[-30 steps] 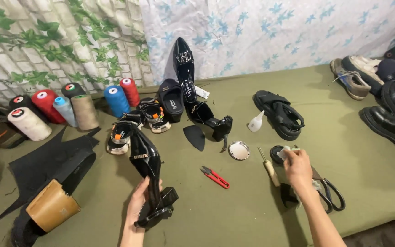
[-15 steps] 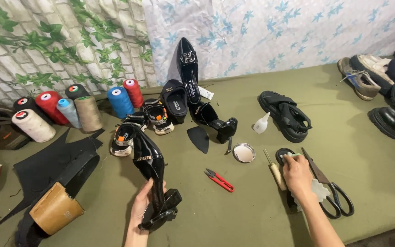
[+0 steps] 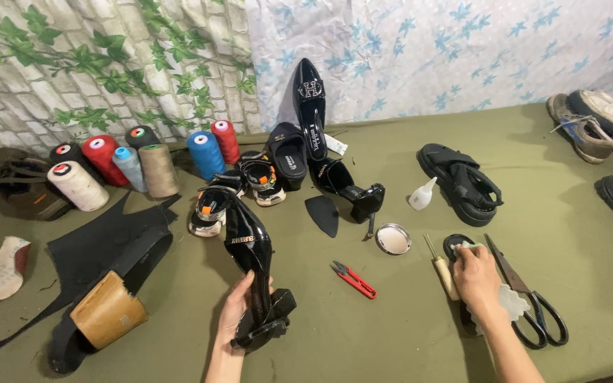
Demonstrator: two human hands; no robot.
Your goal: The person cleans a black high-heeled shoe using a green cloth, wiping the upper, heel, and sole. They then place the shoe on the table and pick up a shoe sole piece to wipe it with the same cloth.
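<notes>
Hands at work on green mat, one w/ black heeled shoe, other over small tools.

Left hand [image 3: 239, 312] clasps black high-heel shoe [image 3: 253, 273] by its heel end, toe pointing away. Right hand [image 3: 475, 275] lies curled over a small dark tin [image 3: 455, 245]; grip unclear, fingers hide it. Awl [image 3: 443, 268] just left of rt hand, scissors [image 3: 530, 305] just right. Red snips [image 3: 354, 279] lie betw. hands, round lid [image 3: 394, 239] beyond them.
</notes>
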